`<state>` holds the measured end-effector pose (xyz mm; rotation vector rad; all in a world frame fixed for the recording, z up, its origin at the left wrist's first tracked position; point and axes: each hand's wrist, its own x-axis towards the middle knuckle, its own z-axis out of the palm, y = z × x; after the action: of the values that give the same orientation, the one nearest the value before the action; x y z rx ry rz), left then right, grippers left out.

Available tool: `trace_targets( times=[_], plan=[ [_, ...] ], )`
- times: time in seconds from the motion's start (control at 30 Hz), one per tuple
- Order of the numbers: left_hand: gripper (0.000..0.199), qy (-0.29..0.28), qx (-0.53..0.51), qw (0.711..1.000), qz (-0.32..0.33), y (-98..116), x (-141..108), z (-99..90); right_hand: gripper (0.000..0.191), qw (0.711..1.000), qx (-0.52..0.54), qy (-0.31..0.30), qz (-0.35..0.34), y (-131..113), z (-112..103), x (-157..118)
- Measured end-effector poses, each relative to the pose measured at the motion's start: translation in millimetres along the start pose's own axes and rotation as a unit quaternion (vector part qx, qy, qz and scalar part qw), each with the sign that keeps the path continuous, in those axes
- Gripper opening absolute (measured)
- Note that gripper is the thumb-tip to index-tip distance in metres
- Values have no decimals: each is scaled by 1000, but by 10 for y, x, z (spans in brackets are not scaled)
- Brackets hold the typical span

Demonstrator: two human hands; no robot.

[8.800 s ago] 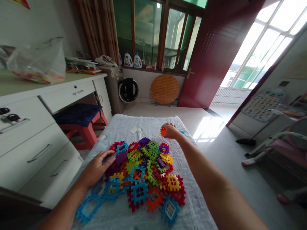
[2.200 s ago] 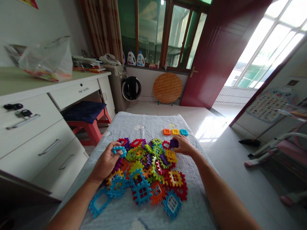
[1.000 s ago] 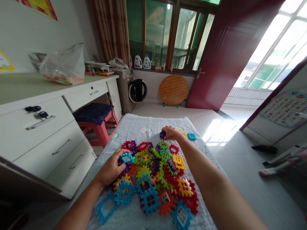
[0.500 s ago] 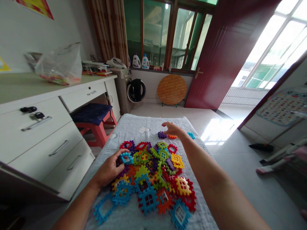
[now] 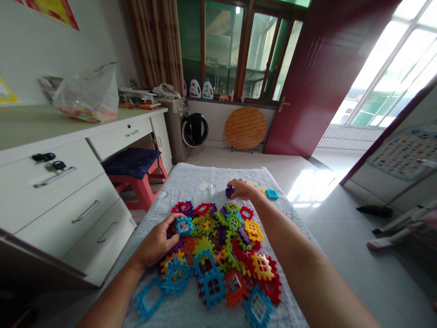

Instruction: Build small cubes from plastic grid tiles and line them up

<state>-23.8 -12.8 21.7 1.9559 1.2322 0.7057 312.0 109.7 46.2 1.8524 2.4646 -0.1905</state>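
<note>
A loose pile of toothed plastic building blocks [image 5: 205, 246] in several colours spreads over a cloth-covered table [image 5: 191, 175]. At the pile's left edge, my left hand [image 5: 157, 239] grips a light blue building block [image 5: 184, 226] between thumb and fingers. Farther off, near the table's far side, my right hand [image 5: 241, 187] has its fingers closed around a purple building block [image 5: 230, 192]. Right of that hand lie a light blue block [image 5: 272, 194] and a yellow block [image 5: 262, 192], the yellow one partly hidden by my wrist.
On the left is a white desk [image 5: 68, 132] with drawers and a plastic bag [image 5: 90, 98]. A red stool [image 5: 143, 182] with a dark blue cushion stands under it. Beyond the table are a washing machine [image 5: 177, 130] and a round wooden board [image 5: 246, 128]; a dark red door [image 5: 317, 82] stands to the right.
My right hand's fingers have closed on the purple block, which was beside the fingertips. The light blue block in my left hand is turned more towards me.
</note>
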Motion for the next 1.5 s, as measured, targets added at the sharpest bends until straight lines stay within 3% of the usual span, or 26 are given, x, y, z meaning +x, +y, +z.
trace_targets(
  times=[0.6,0.8,0.97,1.07,1.27,1.5],
  plan=[
    [49,-8,8,1000,5,-43,-1,-5,60,999,33,26,19,-6,56,-42],
    [50,-28,-40,999,11,-17,1,-10,54,992,84,89,34,180,-111,-116],
    [36,-14,-31,999,20,9,8,-20,42,985,95,123,75,367,-207,-270],
    [25,0,-5,1000,26,6,3,-25,44,986,82,109,96,405,-154,-367],
    [21,23,25,998,45,-32,2,-10,70,994,38,34,99,383,33,-426],
    [20,26,36,997,56,-15,13,-7,71,996,14,21,88,395,87,-356]
  ],
)
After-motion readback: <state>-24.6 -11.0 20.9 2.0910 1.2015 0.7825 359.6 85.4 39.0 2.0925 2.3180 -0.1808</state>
